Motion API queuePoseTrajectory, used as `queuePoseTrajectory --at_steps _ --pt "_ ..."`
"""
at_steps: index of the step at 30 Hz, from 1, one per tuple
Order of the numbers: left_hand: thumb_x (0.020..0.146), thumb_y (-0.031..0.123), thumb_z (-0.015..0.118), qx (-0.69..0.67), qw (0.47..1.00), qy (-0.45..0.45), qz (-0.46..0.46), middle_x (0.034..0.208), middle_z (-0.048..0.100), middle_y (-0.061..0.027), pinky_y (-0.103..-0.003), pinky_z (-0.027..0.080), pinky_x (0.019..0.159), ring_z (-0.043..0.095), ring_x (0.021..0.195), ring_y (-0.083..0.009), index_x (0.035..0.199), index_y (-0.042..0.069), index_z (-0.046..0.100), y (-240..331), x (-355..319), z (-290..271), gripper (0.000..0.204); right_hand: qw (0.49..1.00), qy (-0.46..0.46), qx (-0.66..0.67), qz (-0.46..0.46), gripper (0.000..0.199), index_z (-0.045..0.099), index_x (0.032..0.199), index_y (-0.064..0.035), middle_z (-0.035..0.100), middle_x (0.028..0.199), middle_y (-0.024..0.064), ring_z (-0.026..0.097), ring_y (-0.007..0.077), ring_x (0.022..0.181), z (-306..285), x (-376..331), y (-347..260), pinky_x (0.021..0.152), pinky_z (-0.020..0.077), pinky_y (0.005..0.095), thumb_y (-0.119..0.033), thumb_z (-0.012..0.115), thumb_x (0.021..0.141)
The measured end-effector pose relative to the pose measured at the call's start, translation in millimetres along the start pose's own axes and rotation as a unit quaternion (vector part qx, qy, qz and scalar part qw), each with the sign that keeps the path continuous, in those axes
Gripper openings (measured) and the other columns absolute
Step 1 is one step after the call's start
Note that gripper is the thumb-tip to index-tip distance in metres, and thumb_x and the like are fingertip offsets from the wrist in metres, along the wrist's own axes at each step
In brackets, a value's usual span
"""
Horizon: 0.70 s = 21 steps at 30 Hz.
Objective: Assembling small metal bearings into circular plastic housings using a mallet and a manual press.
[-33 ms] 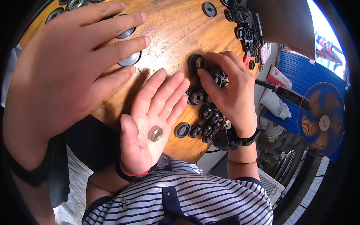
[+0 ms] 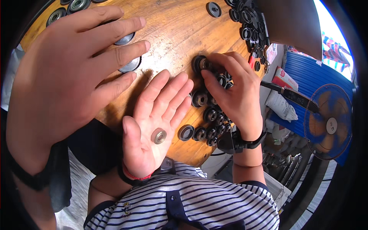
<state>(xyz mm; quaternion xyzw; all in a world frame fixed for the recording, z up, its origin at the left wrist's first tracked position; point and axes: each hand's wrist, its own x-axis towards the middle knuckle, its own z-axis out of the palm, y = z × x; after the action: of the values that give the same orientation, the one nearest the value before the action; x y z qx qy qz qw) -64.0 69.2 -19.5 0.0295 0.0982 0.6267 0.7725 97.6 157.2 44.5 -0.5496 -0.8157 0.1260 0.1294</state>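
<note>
My left hand [image 2: 156, 130] is palm up with its fingers stretched out. A small metal ball bearing [image 2: 159, 136] lies flat on the palm, not gripped. My right hand [image 2: 235, 86] is closed in a pinch, thumb and index finger around a round black part with a brownish metal ring [image 2: 199, 64] above the table. The fingers hide some of that part. Below the right hand, several black flanged rings with bearings [image 2: 199, 99] sit in a cluster. A lone black ring [image 2: 186, 132] lies to the right of my left palm.
Another person's large hand [image 2: 73, 73], blurred, spreads over the left of the wooden table [image 2: 172, 27], above dark discs [image 2: 132, 65]. Bearings [image 2: 78, 4] lie far left. A heap of black rings [image 2: 247, 23] fills the far right edge. A fan [image 2: 329, 124] stands to the right.
The other person's hand has shifted slightly left and bent its fingers a little, showing more of the tabletop. My own two hands and the bearing look the same.
</note>
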Motion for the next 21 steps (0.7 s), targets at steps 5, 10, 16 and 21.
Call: queuePoseTrajectory --at_steps 5,10,16,21 --pt "0.095 0.067 0.021 0.008 1.000 -0.007 0.003 0.154 0.018 -0.0274 -0.045 0.014 0.118 0.018 0.145 -0.0380 0.151 0.000 0.010 -1.2 3.2 2.0 0.087 1.000 -0.007 -0.008 -0.006 0.023 0.065 0.096 -0.0004 0.061 0.085 0.0132 0.059 0.0325 0.080 -2.9 -0.2 -1.2 0.071 0.0484 0.0392 -0.006 0.071 0.075" --pt "0.096 0.065 0.021 0.034 0.999 -0.029 0.004 0.154 0.019 -0.0268 -0.045 0.014 0.118 0.019 0.145 -0.0373 0.151 0.000 0.011 1.1 3.2 4.7 0.086 1.000 -0.003 -0.014 -0.018 0.023 0.064 0.096 -0.0004 0.060 0.084 0.0135 0.058 0.0330 0.079 -1.0 0.0 -5.3 0.070 0.0476 0.0401 -0.005 0.070 0.074" --pt "0.097 0.064 0.022 0.031 0.999 -0.026 0.005 0.154 0.019 -0.0267 -0.045 0.015 0.118 0.019 0.144 -0.0372 0.151 -0.001 0.012 1.4 3.0 5.5 0.084 0.999 -0.016 -0.037 -0.016 0.023 0.064 0.096 0.0003 0.061 0.085 0.0140 0.060 0.0323 0.079 -3.7 -0.8 -6.2 0.070 0.0484 0.0386 -0.005 0.070 0.075" --pt "0.097 0.063 0.022 0.029 0.999 -0.030 0.005 0.154 0.019 -0.0269 -0.046 0.015 0.118 0.019 0.144 -0.0376 0.150 -0.001 0.012 0.7 3.3 5.1 0.084 0.998 -0.035 -0.051 -0.012 0.022 0.065 0.097 0.0009 0.063 0.087 0.0141 0.063 0.0318 0.080 -6.7 2.2 -10.6 0.070 0.0494 0.0370 -0.004 0.070 0.076"
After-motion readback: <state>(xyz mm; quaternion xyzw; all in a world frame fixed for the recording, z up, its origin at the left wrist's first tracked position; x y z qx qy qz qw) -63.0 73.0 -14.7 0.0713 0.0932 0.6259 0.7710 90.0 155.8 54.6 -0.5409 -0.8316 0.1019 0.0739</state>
